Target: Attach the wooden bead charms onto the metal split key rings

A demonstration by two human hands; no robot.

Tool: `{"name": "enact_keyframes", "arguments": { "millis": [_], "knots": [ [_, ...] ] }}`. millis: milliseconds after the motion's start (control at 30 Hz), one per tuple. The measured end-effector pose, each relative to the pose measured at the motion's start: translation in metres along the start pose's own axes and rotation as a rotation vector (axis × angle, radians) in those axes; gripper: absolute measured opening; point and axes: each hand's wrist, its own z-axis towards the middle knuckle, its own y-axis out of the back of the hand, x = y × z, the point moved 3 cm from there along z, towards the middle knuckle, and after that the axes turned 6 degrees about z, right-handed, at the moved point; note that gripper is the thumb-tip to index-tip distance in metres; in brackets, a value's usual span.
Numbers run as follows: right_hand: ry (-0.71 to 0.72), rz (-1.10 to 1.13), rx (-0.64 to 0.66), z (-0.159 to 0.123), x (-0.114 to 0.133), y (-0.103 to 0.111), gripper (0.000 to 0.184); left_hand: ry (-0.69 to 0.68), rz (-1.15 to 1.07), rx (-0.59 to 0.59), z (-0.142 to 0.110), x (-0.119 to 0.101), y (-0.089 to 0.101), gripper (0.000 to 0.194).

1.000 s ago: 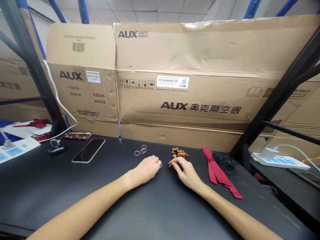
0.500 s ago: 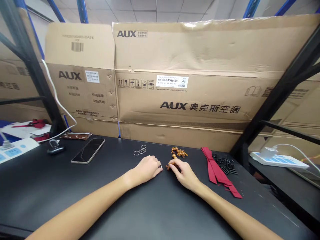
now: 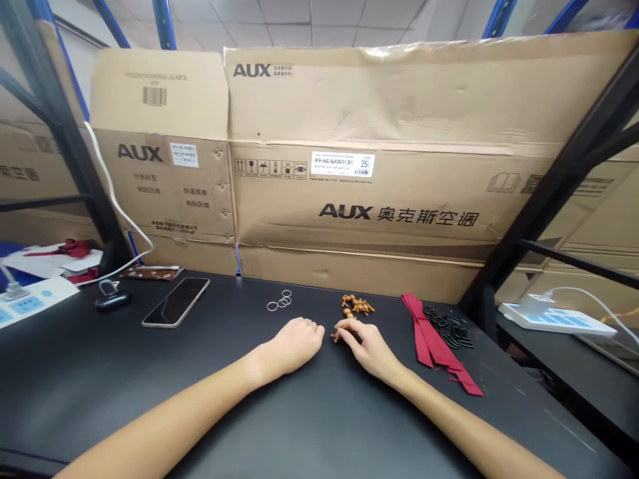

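Observation:
My left hand [image 3: 299, 342] is closed, knuckles up, just above the black table. A silvery metal ring showed at its fingertips a moment ago; the fingers now cover it. My right hand [image 3: 367, 342] pinches a small brown wooden-looking gourd pendant [image 3: 335, 336] between thumb and fingers, which hide much of it. A short gap separates the two hands. Behind the right hand lies a little pile of similar brown gourd pendants [image 3: 360, 305]. Several loose metal rings [image 3: 283, 302] rest on the table beyond my left hand.
Dark red ribbon strips [image 3: 434, 339] and black clips or buckles [image 3: 452, 330] lie to the right. At left are a phone [image 3: 176, 303], a black earphone case [image 3: 112, 301] and a white power strip [image 3: 37, 301]. A cardboard box wall [image 3: 349, 259] closes off the back.
My left hand has turned and lowered slightly, so the ring at its fingertips no longer shows. My right hand stays nearly still with the gourd pendant.

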Motion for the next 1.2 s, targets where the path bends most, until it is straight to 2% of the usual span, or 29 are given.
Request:
{"name": "enact_keyframes", "arguments": {
  "millis": [167,267,367,667,800,900,1200],
  "knots": [
    [-0.067,0.069,0.007,0.000,-0.007,0.000,0.026,0.212,-0.227,-0.143,-0.001,0.010,-0.001,0.022],
    [-0.109,0.107,0.023,0.000,-0.009,-0.001,0.032,0.272,-0.482,-0.252,0.000,0.013,-0.001,0.024],
    [-0.140,0.128,0.042,0.000,-0.010,-0.002,0.037,0.309,-0.677,-0.295,0.002,0.012,-0.001,0.027],
    [-0.172,0.279,0.068,0.000,-0.008,-0.005,0.030,0.315,-0.834,-0.302,0.003,0.008,0.000,0.026],
    [-0.204,0.338,0.089,0.001,-0.005,-0.006,0.030,0.326,-0.893,-0.254,0.003,0.008,0.001,0.027],
    [-0.222,0.378,0.070,0.001,-0.004,-0.004,0.030,0.330,-0.937,-0.217,0.002,0.008,0.002,0.028],
    [-0.286,0.476,0.012,0.002,-0.014,-0.003,0.037,0.336,-0.965,-0.204,0.002,0.007,0.003,0.030]
  ]
}}
